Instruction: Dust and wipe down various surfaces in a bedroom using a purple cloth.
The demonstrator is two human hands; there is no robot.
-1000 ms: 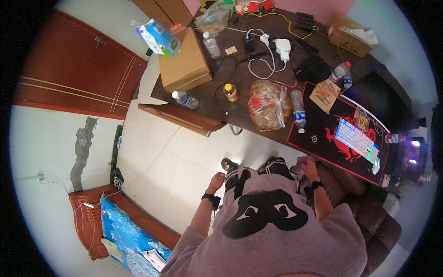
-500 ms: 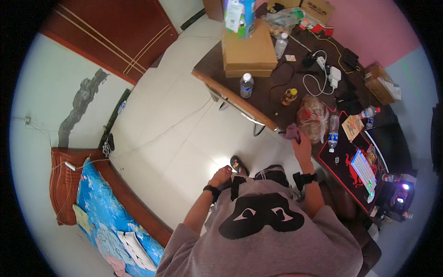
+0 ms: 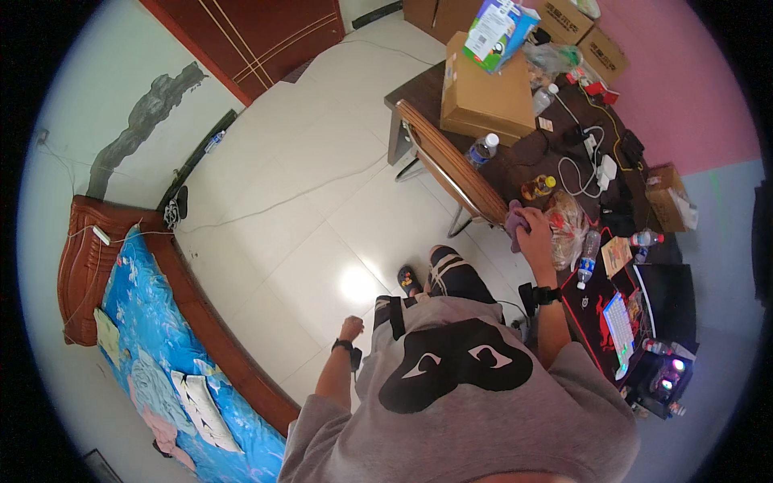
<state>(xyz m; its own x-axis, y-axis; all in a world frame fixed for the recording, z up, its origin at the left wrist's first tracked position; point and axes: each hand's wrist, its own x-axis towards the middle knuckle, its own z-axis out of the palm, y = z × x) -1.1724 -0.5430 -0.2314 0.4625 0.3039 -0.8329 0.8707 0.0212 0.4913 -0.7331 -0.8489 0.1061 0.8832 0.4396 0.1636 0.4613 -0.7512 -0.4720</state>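
My right hand [image 3: 534, 237] is closed on a bunched purple cloth [image 3: 513, 224], at the desk's near edge beside the top of the brown chair back [image 3: 451, 165]. Just right of that hand sits a clear plastic bag [image 3: 568, 229] with reddish-brown contents. A bottle of amber drink with a yellow cap [image 3: 538, 187] leans over behind it. My left hand [image 3: 351, 328] hangs low over the floor, away from everything, its fingers curled in and nothing seen in them.
On the dark desk are a cardboard box [image 3: 488, 92] with a colourful pack [image 3: 501, 36] on top, a clear bottle [image 3: 482, 150], a lit keyboard [image 3: 619, 334] and a white charger [image 3: 605, 171]. A bed [image 3: 153, 322] stands left. A cable [image 3: 298, 200] crosses the tiled floor [image 3: 266, 241].
I have stepped and turned, so the desk and chair sit differently in view. My right hand still grips the purple cloth, now against the chair back. My left hand has swung outward and down.
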